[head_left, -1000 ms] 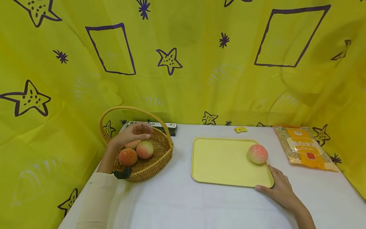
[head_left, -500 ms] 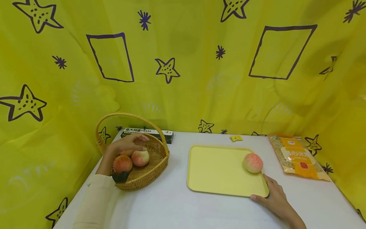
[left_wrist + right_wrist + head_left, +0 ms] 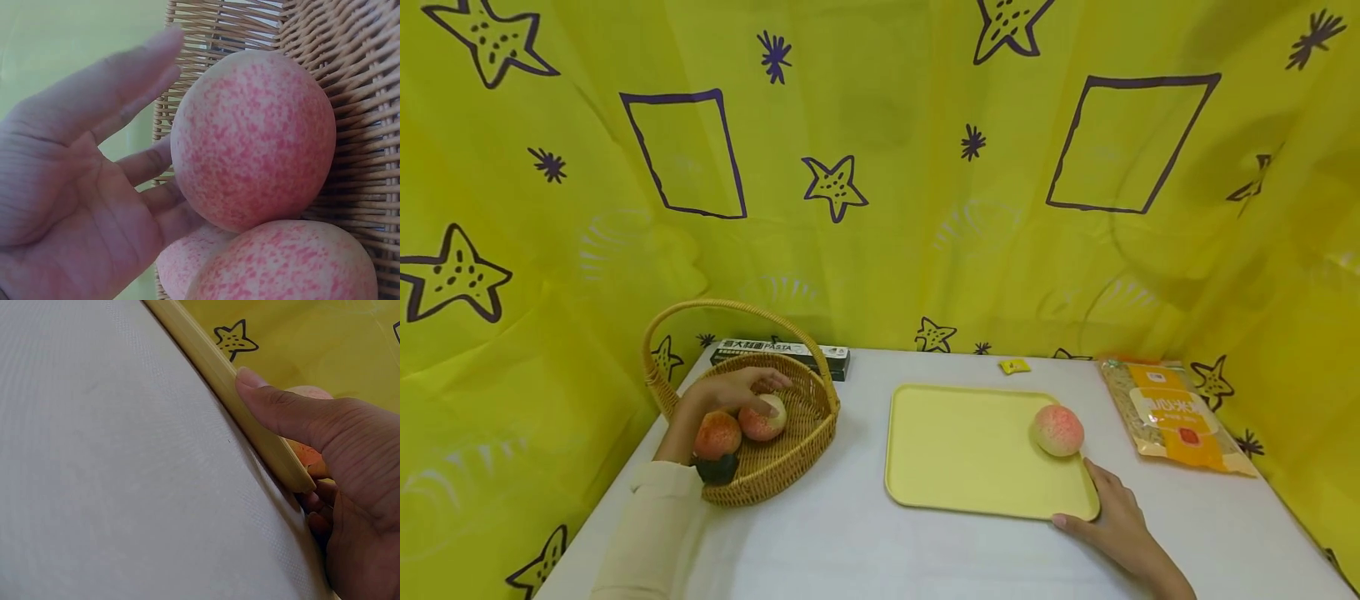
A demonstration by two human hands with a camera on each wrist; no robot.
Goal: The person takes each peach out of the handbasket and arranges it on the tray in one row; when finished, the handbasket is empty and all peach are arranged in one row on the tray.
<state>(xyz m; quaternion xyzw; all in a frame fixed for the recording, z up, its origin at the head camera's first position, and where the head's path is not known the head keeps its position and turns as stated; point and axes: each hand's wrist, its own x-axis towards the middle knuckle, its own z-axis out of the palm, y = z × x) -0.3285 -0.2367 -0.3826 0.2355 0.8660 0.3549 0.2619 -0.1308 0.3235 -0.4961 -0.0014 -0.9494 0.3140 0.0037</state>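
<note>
My left hand (image 3: pixel 730 393) reaches into a wicker basket (image 3: pixel 797 468) over a pink-speckled peach (image 3: pixel 763 425). In the left wrist view, its thumb extends along one side of that peach (image 3: pixel 256 137) while the other fingers lie partly behind it; no firm grip shows. Next to it sits a redder peach (image 3: pixel 717 435), and the left wrist view shows a further peach (image 3: pixel 187 259), mostly covered. My right hand (image 3: pixel 1116 518) holds the near right corner of a yellow tray (image 3: pixel 955 450), thumb on the rim (image 3: pixel 275 447) and fingers curled at the corner. One peach (image 3: pixel 1058 430) rests on the tray.
A tall handle (image 3: pixel 737 304) arches over the basket. Behind it lies a dark pasta box (image 3: pixel 838 363). At the back are a small yellow packet (image 3: pixel 1015 366) and, to the right, an orange food bag (image 3: pixel 1176 417). A yellow patterned curtain (image 3: pixel 895 250) surrounds the white table.
My left hand has lowered onto the peach in the basket, and that peach has turned pinker side up. The right hand stays at the tray corner. The head view has tilted up slightly.
</note>
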